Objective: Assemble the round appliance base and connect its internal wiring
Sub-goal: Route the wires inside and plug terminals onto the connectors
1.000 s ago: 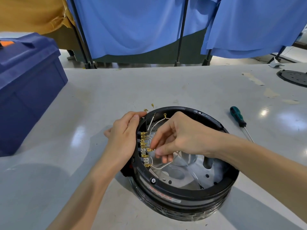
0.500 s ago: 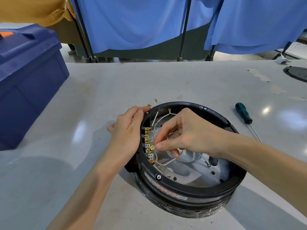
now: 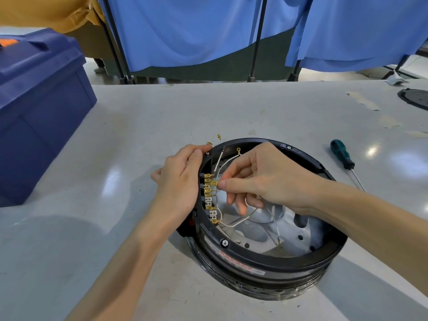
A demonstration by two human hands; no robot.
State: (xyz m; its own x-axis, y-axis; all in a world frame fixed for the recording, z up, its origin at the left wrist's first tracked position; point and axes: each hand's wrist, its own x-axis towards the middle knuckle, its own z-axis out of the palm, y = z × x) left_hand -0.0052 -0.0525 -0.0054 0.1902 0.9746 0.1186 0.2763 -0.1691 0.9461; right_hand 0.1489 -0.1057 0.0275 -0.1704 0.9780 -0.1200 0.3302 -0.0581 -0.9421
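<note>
The round base [image 3: 266, 262] sits on the table [image 3: 92, 228]. The left hand [image 3: 178, 184] grips its rim. Just inside, the right hand [image 3: 266, 179] pinches a brass connector [image 3: 215, 183] at the terminal row [image 3: 209, 200]. A screwdriver [image 3: 342, 154] lies beyond the right wrist.

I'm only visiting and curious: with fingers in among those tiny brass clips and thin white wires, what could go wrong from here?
The right hand pinches a connector at a packed terminal row, so it might go onto the wrong tab. Its lower fingers sit against a white wire and could tug it loose. The loose connectors by the round base could get knocked away.
</note>
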